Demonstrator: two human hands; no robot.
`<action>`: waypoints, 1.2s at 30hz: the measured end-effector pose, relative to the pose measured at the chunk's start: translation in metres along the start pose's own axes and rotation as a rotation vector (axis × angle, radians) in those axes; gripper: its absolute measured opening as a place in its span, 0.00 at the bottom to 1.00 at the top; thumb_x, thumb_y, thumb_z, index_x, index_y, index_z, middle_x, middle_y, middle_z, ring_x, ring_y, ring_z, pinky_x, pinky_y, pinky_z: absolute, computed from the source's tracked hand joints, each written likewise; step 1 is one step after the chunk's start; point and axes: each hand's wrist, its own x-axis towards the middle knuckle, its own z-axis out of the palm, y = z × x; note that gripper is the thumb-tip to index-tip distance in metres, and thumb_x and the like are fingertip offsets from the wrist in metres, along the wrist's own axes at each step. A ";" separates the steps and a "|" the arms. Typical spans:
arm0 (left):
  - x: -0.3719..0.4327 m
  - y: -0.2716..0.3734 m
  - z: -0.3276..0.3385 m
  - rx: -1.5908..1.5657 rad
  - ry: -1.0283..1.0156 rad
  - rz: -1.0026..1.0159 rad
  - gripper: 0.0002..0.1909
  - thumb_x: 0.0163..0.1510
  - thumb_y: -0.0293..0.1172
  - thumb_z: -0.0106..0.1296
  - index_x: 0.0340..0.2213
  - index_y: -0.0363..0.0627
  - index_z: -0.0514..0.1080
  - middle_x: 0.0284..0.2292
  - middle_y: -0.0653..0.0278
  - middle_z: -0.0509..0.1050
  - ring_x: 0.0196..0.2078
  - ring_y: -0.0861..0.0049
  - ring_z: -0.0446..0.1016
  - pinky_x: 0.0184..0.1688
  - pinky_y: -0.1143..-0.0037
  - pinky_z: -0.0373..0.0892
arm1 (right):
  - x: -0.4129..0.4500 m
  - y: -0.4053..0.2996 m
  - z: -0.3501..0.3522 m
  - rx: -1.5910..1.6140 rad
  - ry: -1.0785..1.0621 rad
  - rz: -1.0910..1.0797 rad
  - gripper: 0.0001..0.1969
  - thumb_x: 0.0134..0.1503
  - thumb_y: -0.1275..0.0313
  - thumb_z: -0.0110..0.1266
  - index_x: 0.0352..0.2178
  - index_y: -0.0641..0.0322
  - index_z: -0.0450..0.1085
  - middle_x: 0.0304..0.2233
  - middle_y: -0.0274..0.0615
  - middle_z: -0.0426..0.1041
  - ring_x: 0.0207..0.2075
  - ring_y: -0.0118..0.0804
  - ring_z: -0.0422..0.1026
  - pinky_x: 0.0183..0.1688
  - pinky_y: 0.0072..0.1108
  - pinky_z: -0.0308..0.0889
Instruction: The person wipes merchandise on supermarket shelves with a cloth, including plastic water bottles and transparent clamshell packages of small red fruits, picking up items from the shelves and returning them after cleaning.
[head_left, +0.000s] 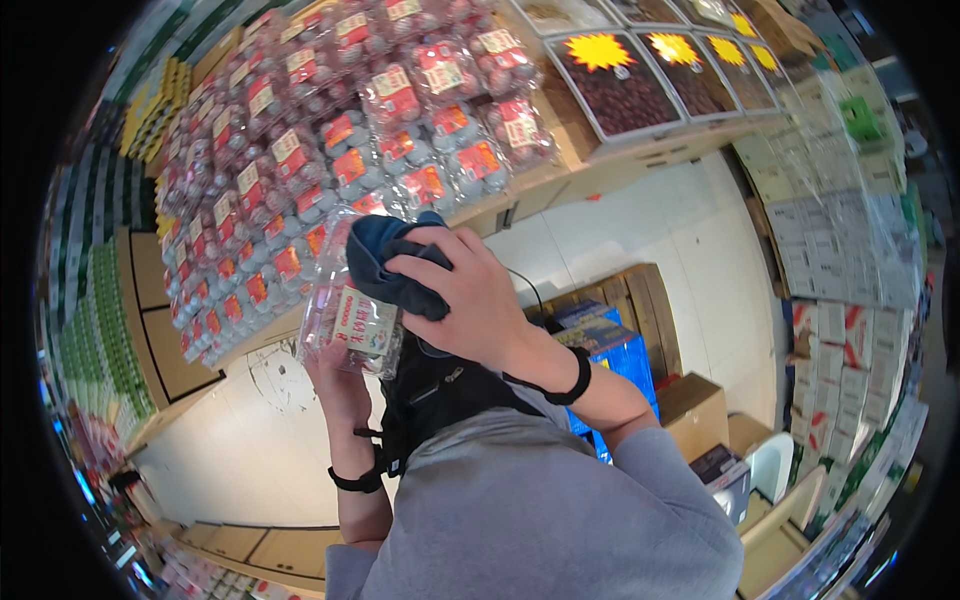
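Note:
My left hand (337, 375) grips the lower end of a clear plastic egg carton (319, 315) with a red and cream label that bears writing. The carton is tilted in front of my body. In my right hand (480, 307) is a bunched dark blue cloth (394, 262), lying against the carton's upper side and covering part of it. What the carton contains is hard to make out. Just beyond my hands, a display of packed egg cartons (292, 157) in clear plastic, with red and orange labels, spreads over a wooden stand.
Bins of dark dried goods (619, 94) adjoin the display at upper right. On my right stand a wooden pallet (652, 322), blue-wrapped packs (626, 360) and a cardboard box (686, 412). Stacked white cartons (832, 247) line the far right. Pale floor tiles (247, 450) show at lower left.

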 end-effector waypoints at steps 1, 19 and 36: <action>0.000 0.002 0.007 0.020 -0.016 0.016 0.38 0.49 0.39 0.54 0.59 0.37 0.58 0.50 0.58 0.71 0.51 0.71 0.72 0.51 0.73 0.68 | 0.002 0.003 0.000 0.011 -0.008 -0.001 0.23 0.37 0.71 0.63 0.41 0.49 0.73 0.46 0.38 0.69 0.42 0.49 0.68 0.42 0.34 0.69; -0.027 0.021 -0.002 -0.092 0.204 0.004 0.27 0.48 0.24 0.55 0.51 0.40 0.63 0.41 0.64 0.73 0.38 0.82 0.73 0.33 0.83 0.68 | 0.028 -0.021 0.018 0.033 -0.180 -0.075 0.22 0.38 0.69 0.63 0.40 0.50 0.73 0.46 0.39 0.68 0.42 0.50 0.68 0.42 0.35 0.69; -0.054 -0.005 -0.048 -0.230 -0.012 0.024 0.25 0.51 0.25 0.54 0.52 0.37 0.63 0.44 0.59 0.73 0.45 0.77 0.73 0.47 0.76 0.70 | -0.039 -0.061 0.041 -0.085 -0.112 -0.101 0.25 0.37 0.74 0.62 0.42 0.53 0.74 0.47 0.44 0.69 0.43 0.51 0.68 0.45 0.35 0.67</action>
